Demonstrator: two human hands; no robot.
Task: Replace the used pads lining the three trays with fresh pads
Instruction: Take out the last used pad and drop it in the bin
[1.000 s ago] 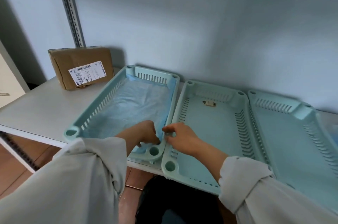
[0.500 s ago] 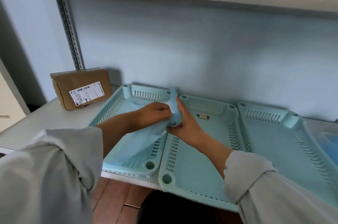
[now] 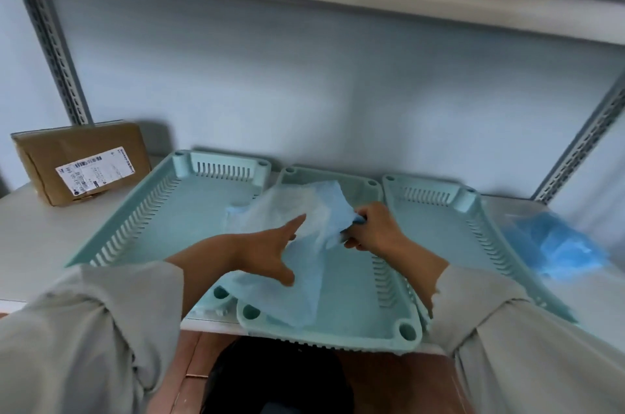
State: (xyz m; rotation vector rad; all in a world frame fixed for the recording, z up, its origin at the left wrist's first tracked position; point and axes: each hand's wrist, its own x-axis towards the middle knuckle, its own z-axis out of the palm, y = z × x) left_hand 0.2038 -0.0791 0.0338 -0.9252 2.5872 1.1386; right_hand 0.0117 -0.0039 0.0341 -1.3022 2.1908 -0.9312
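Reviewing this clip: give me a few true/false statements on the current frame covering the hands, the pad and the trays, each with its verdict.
1. The right hand pinches the blue pad. True.
2. The left tray is lined with a pad. False: its floor is bare; the pad hangs over the middle tray.
3. The left hand is curled into a fist. False: its fingers are spread open against the pad.
4. A cardboard box with a label stands to the left of the trays. True.
5. The right tray is stacked on the middle tray. False: it lies beside it on the shelf.
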